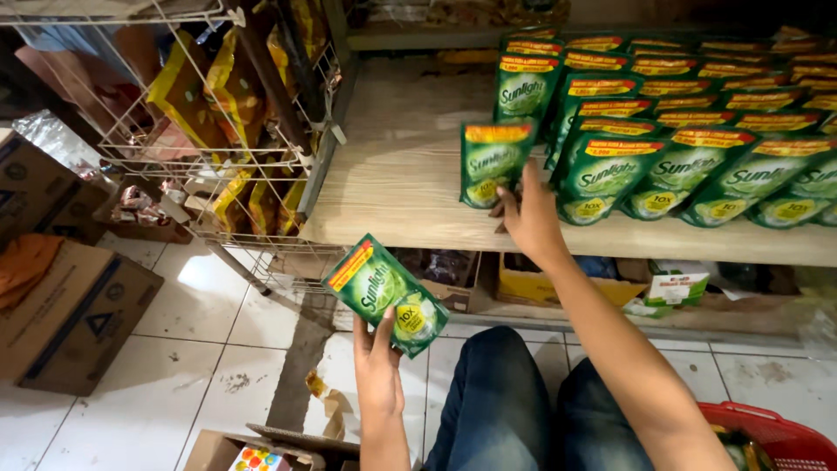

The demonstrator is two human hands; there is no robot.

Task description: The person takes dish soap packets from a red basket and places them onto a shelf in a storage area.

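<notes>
My left hand point(377, 366) holds a green soap pouch point(384, 292) with a yellow and red top, low over the floor in front of the shelf. My right hand point(529, 216) reaches up to the wooden shelf point(392, 174) and grips a second green pouch point(493, 161), which stands upright at the left end of the rows. Several rows of the same green pouches point(689, 148) fill the shelf to the right, overlapping one another.
A white wire rack point(218, 157) with yellow packets stands left of the shelf. Cardboard boxes point(70, 314) sit on the tiled floor at left. A red basket point(767, 436) is at bottom right beside my knees. More boxes lie under the shelf.
</notes>
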